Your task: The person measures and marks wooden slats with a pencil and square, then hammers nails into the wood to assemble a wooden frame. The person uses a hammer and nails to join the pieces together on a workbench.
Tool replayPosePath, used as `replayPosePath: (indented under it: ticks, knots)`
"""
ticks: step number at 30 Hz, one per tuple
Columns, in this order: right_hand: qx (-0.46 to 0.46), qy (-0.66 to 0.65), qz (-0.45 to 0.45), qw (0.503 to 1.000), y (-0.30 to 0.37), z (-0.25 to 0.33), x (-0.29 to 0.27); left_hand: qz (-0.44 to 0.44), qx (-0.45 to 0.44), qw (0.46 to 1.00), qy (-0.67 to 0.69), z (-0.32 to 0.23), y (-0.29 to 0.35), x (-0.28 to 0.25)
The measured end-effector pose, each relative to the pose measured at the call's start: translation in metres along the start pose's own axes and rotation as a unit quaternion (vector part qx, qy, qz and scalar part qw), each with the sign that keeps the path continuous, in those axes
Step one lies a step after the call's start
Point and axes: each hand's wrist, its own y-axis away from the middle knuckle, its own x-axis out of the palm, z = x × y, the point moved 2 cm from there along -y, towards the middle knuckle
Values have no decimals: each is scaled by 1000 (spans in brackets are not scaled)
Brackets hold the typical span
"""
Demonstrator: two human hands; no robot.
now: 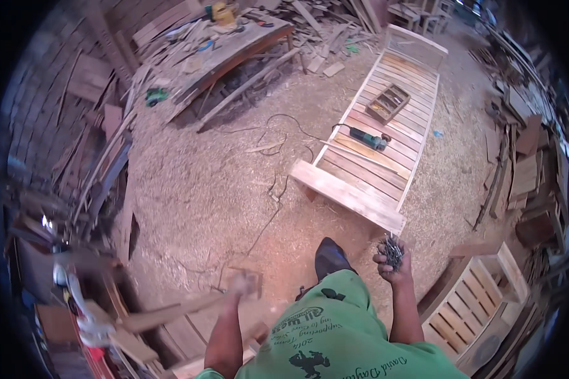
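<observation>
A bunch of metal nails (pixel 393 252) lies in my right hand (pixel 398 273), whose fingers are curled round it. That hand is just below the near end board of a long slatted wooden bed frame (pixel 351 197). My left hand (pixel 239 285) is smeared by motion at the lower left, beside a small piece of wood (pixel 253 282); whether it grips that wood is unclear. On the bed slats rest a green and black angle grinder (pixel 368 138) and a wooden box with compartments (pixel 387 103).
A workbench (pixel 234 54) heaped with wood scraps stands at the far left. A power cord (pixel 275 197) trails over the shavings-covered floor (pixel 183 170). At the lower right is another slatted wooden piece (pixel 464 300). Stacked boards (pixel 525 170) line the right side.
</observation>
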Motion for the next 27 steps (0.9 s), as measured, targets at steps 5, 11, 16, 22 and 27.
replayPosePath:
  ticks: [5, 11, 16, 22, 27]
  knots:
    - [6, -3, -7, 1000, -145, -9, 33, -143, 65, 962, 222, -109, -137, -220]
    - [10, -4, 20, 1000, -326, -13, 121, -130, 49, 960, 245, -44, -260, -314]
    - [36, -21, 47, 998, -453, -24, 204, -38, -47, 943, 326, 104, -293, -306]
    - [-13, -47, 37, 998, -582, -38, 254, 129, -365, 873, 297, 213, -322, -330]
    - [-81, -112, 32, 990, -651, -65, 283, 170, -277, 897, 300, 212, -475, -478]
